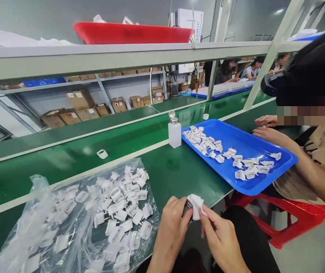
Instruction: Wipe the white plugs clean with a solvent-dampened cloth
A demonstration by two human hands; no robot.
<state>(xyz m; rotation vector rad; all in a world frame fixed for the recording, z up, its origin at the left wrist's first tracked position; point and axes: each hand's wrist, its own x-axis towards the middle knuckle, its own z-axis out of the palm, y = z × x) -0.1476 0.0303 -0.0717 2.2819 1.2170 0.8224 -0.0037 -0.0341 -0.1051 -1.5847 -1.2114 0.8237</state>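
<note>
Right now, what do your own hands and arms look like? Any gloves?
My left hand and right hand are bare: no gloves, and no rings that I can see. No sleeves cover the parts of my forearms in view.

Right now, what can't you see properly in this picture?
All in the head view:
Held piece: mostly hidden by the left fingers and the white cloth.
White pieces toward the picture's left: blurred by crumpled plastic.
Plastic bag: near end cut off by the bottom edge.
Red tray: most of what's inside is hidden by its wall.
Box labels: too small to read.
</note>
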